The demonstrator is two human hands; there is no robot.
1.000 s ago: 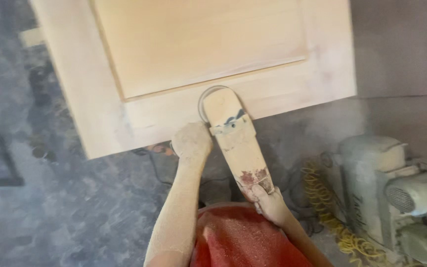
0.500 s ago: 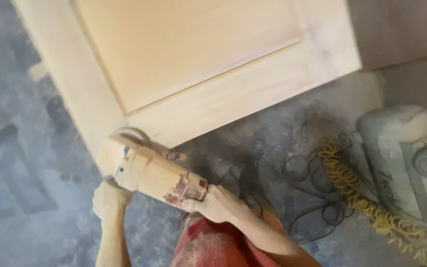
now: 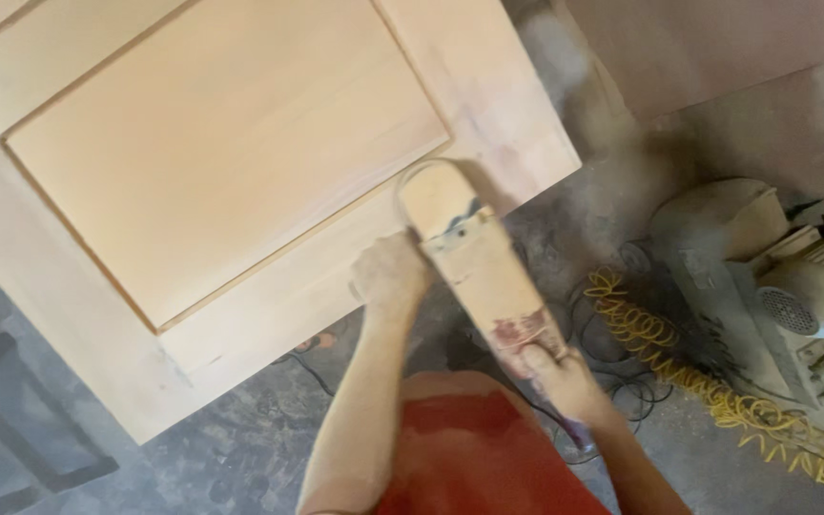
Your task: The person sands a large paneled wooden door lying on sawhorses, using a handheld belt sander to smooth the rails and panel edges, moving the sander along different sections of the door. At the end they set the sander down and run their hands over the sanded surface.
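A pale wooden door panel (image 3: 221, 162) with a raised centre field fills the upper left. A dust-coated handheld power sander (image 3: 474, 262) lies across the panel's lower rail, its round head (image 3: 431, 195) on the wood. My left hand (image 3: 388, 277) grips the tool's side near the head. At the rear grip of the tool, beside a red patch, my right hand (image 3: 550, 367) is wrapped around it. My red shirt (image 3: 479, 458) shows at the bottom.
A dusty compressor-like machine (image 3: 774, 286) stands at the right, with a coiled yellow hose (image 3: 689, 372) and dark cables (image 3: 612, 381) on the grey concrete floor. A dark stand (image 3: 11, 420) sits at the lower left. Fine dust hangs above the panel's right corner.
The sander has swung from the panel's lower left corner back onto the lower rail toward the right. Both hands stayed on it; the view shifted.
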